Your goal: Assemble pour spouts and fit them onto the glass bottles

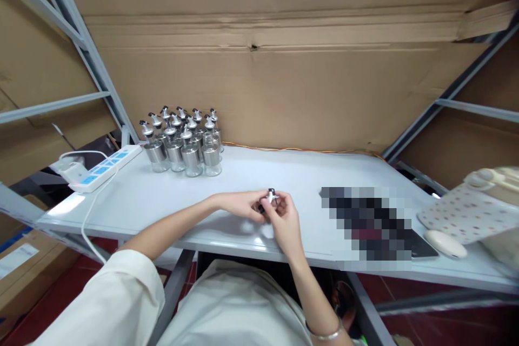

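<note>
Both hands meet over the front middle of the table. Between them is a small pourer spout (271, 194), silvery with a black cap at its upper end; its lower part is mostly hidden by fingers. My right hand (287, 221) pinches it with thumb and fingers. From the other side my left hand (245, 205) closes round its dark lower end. Farther back on the left stand several glass oil bottles (191, 159) with steel bands, each topped by a similar spout.
A white power strip (103, 167) with cables lies at the table's (263, 165) left end. On the right are a blurred-out dark flat item (419, 246), a white oval object (446, 243) and a spotted bag (454, 211). Cardboard (284, 92) walls the back; metal posts flank it.
</note>
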A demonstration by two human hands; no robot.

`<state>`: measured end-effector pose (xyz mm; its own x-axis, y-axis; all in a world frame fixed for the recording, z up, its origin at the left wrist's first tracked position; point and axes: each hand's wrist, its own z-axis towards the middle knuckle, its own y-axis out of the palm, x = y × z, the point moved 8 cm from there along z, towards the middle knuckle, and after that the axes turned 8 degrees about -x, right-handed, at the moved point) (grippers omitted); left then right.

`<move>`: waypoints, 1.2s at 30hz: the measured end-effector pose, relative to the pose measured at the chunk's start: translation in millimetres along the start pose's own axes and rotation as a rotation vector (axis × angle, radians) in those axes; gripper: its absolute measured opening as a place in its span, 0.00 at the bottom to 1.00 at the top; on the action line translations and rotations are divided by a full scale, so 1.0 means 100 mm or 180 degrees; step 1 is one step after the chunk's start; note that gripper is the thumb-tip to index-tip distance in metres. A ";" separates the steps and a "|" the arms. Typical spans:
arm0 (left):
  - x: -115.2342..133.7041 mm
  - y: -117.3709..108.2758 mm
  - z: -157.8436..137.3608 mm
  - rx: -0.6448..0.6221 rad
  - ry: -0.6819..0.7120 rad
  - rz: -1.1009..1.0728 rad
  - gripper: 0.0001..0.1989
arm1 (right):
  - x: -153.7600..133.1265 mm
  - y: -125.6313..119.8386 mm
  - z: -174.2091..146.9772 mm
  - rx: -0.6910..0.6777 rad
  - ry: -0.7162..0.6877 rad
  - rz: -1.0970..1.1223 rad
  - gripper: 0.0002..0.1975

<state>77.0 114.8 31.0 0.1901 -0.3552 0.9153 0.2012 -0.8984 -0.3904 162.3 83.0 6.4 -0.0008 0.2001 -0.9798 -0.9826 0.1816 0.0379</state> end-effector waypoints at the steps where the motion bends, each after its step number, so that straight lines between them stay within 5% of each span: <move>1: -0.04 0.02 0.04 -0.0010 0.0040 -0.0219 0.15 | -0.06 0.00 0.04 -0.0096 -0.0051 -0.0431 0.21; 6: -0.24 -0.08 0.15 0.0430 0.0012 -0.0904 0.07 | -0.38 0.22 0.35 -0.1473 -0.0418 -0.2122 0.15; 11: -0.36 -0.19 0.15 0.0444 0.0006 -0.1162 0.10 | -0.49 0.40 0.68 -0.2516 -0.0587 -0.2348 0.18; 17: -0.44 -0.26 0.11 0.0695 -0.0048 -0.1698 0.14 | -0.46 0.47 0.88 -0.2560 -0.0721 -0.2012 0.16; 25: -0.40 -0.22 0.12 0.0697 -0.0085 -0.1935 0.20 | -0.37 0.53 0.94 -0.1849 -0.1755 -0.3144 0.14; 30: -0.32 -0.17 0.10 0.0508 -0.0079 -0.1524 0.18 | -0.36 0.54 0.84 -0.1813 -0.2258 -0.3709 0.20; 36: -0.25 -0.16 0.06 0.0339 -0.0196 -0.0908 0.14 | -0.38 0.57 0.77 -0.2033 -0.2294 -0.4018 0.24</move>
<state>74.8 139.5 13.2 0.1688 -0.0731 0.9829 0.3539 -0.9263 -0.1297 121.1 159.8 61.4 0.7431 0.6690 -0.0146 -0.1966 0.1974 -0.9604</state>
